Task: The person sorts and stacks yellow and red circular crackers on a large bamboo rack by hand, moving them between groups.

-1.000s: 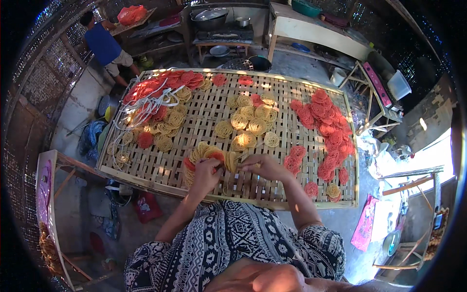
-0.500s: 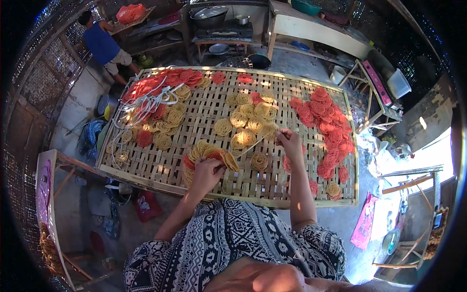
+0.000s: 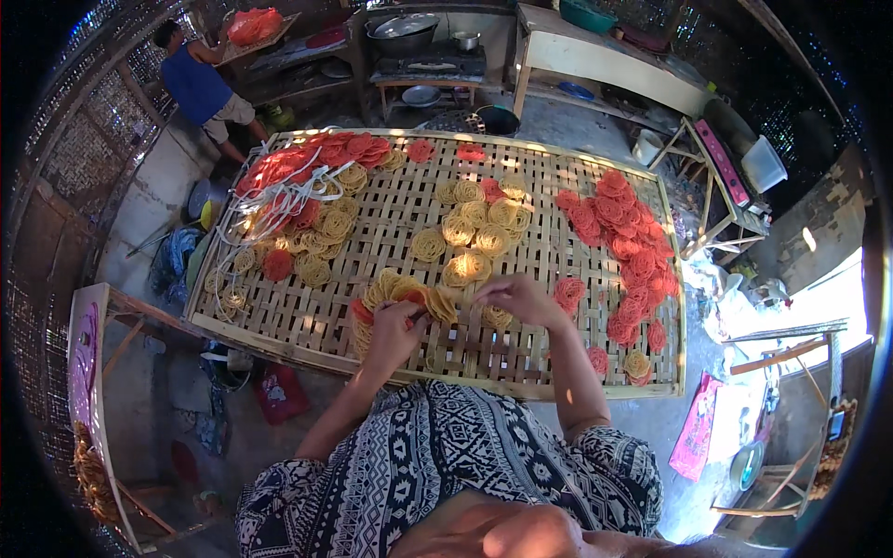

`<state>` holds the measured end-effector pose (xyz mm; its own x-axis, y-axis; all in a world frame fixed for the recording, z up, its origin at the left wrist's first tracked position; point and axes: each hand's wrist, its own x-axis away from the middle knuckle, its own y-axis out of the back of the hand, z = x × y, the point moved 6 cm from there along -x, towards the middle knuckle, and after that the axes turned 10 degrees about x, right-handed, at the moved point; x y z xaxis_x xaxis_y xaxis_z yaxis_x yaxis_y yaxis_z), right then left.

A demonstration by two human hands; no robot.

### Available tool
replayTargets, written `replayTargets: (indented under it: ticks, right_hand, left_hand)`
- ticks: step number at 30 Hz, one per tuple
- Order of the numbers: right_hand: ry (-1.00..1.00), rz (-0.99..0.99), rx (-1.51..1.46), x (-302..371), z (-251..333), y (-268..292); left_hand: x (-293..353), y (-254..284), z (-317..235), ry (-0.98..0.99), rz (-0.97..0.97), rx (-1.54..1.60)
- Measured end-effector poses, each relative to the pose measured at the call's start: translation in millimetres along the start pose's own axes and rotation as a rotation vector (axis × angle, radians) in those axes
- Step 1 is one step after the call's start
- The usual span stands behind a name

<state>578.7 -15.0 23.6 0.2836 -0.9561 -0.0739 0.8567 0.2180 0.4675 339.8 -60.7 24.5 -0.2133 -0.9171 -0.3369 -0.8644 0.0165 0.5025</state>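
Pinching a row of lacy yellow and red discs (image 3: pixel 394 285) near centre of frame.
Gripping with closed left fingers (image 3: pixel 406 312); curling right fingers (image 3: pixel 494 291) just beside, cannot tell if holding anything.

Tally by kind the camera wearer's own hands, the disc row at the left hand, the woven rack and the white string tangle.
Left hand and right hand: 2
Disc row: 1
Woven rack: 1
White string tangle: 1
Total: 5

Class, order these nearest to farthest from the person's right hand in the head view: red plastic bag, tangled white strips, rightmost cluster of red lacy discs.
1. Rightmost cluster of red lacy discs: right side.
2. Tangled white strips: left side.
3. Red plastic bag: far upper left.
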Motion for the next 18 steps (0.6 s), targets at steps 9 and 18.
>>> replayTargets:
  ticks: [9, 18]
  right_hand:
    - [-0.099, -0.611, 0.621, -48.8, -73.4, 29.0]
    - [-0.184, -0.412, -0.193, -33.6, -18.8, 43.7]
  left_hand:
    - [-2.4, 1.8, -0.2, 0.054, 0.035, 0.006]
    - [-3.0, 4.7, 0.7, 0.071, -0.027, 0.042]
